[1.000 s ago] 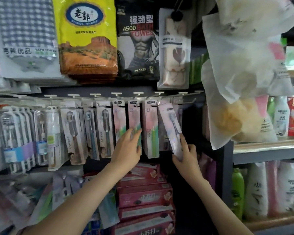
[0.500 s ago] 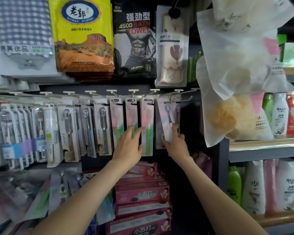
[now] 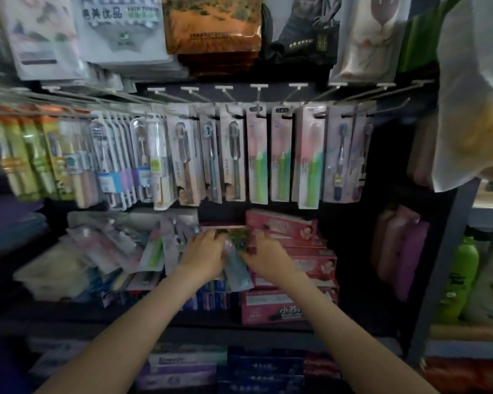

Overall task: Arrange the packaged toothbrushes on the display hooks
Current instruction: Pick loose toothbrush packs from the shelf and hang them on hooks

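head view: your left hand [image 3: 202, 253] and right hand [image 3: 268, 255] meet low down, either side of a pale blue flat toothbrush packet [image 3: 237, 270] beside a loose heap of packets [image 3: 120, 251]. blur hides whether your fingers grip it or lie loose. above, carded toothbrushes [image 3: 256, 157] hang from thin metal wire hooks [image 3: 258, 93]. this looks like the pick-up step. next, lift one packet and thread its hole onto a hook.

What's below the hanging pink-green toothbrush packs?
Stacked red boxes, with loose packs piled to their left. The left hand and right hand cover most of a bluish packet; grip unclear.
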